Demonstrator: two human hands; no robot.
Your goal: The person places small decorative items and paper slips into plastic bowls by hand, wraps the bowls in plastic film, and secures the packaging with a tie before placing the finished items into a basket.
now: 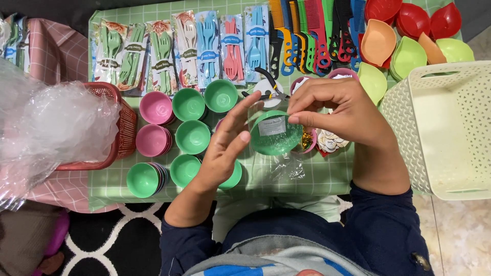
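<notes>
**Two hands on a wrapped green bowl above a table of plastic wares**

Green checked cloth (327,176) covers the low table, seen from above. Nearest the viewer, the left hand (225,148) is open with fingers spread, its fingertips against the rim of a green bowl (275,134) sheathed in clear film with a pale label. The right hand (340,110) pinches the wrap at the bowl's upper right edge, so the bowl hangs between both hands, just above the cloth. Loose film trails below it. Left of the hands stand eight visible stacks of small bowls (190,137): six green, two pink; the left palm partly hides one green stack, and more may lie under the hands. A red basket (123,128) at far left holds crumpled clear plastic (48,125). At right, a cream perforated basket (442,128) is cut off by the frame. Behind the right hand, black-handled pliers (268,84) and some gold-trimmed items are largely concealed. Farthest away lie seven packets of cutlery (207,48), a row of combs (307,33) too overlapped to count, and leaf-shaped dishes (409,36), partly cropped.
</notes>
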